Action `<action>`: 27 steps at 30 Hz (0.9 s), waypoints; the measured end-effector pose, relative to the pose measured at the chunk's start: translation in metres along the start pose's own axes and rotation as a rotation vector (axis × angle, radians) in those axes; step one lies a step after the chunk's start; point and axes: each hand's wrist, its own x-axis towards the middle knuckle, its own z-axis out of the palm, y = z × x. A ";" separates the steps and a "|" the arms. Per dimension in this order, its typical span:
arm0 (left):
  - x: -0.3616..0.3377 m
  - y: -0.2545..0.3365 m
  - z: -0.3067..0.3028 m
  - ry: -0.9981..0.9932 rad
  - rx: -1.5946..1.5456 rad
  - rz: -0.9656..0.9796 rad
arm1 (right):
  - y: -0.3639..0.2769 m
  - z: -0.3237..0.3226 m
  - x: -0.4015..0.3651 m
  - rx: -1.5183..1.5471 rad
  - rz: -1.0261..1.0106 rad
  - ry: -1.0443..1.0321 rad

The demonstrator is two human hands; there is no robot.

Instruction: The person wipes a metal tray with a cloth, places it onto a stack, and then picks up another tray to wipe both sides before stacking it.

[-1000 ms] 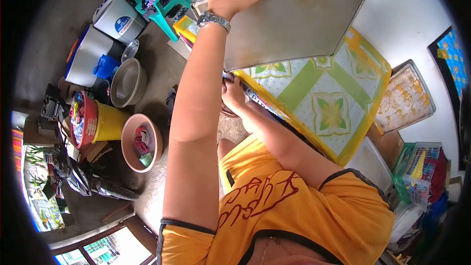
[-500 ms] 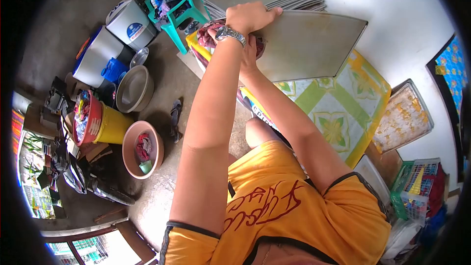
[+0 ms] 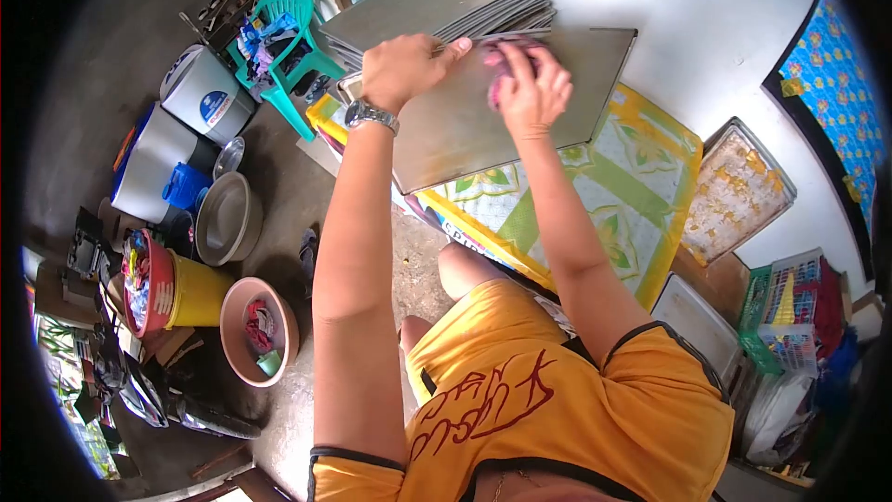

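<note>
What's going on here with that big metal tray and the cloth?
A person in a yellow shirt seems to be wiping a metal tray. The left hand, wearing a wristwatch, grips the tray's edge and holds it tilted above a table with a yellow-green cover. The right hand presses a pink cloth against the tray's face. A stack of similar trays lies just behind.

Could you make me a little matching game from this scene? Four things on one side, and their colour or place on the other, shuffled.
Things:
1. plastic chair
2. bucket
3. wristwatch
4. pink cloth

Colour or place:
A. pressed on the metal tray by the right hand
B. yellow
C. teal green
D. on the wrist of the left hand

Pairs: 1-C, 2-B, 3-D, 4-A
</note>
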 end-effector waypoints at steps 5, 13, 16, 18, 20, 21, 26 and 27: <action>-0.005 0.003 -0.002 0.047 0.066 0.046 | 0.091 0.013 0.024 -0.077 0.263 0.164; -0.002 0.007 0.000 0.066 0.100 0.025 | 0.090 0.007 0.038 0.019 0.428 0.085; -0.003 0.006 0.001 0.079 0.124 0.042 | 0.083 0.004 0.041 0.078 0.421 0.095; -0.008 0.007 0.002 0.109 0.127 0.062 | 0.093 0.005 0.041 0.080 0.504 0.134; -0.011 0.009 0.000 0.103 0.137 0.065 | 0.116 0.011 0.046 0.080 0.614 0.190; -0.011 0.010 -0.003 0.085 0.145 0.058 | 0.117 0.012 0.041 0.072 0.640 0.161; 0.001 0.003 0.004 0.090 0.103 0.060 | 0.121 0.017 -0.004 0.102 0.832 0.053; 0.003 0.002 0.004 0.085 0.098 0.061 | 0.120 0.020 -0.018 0.134 0.900 0.041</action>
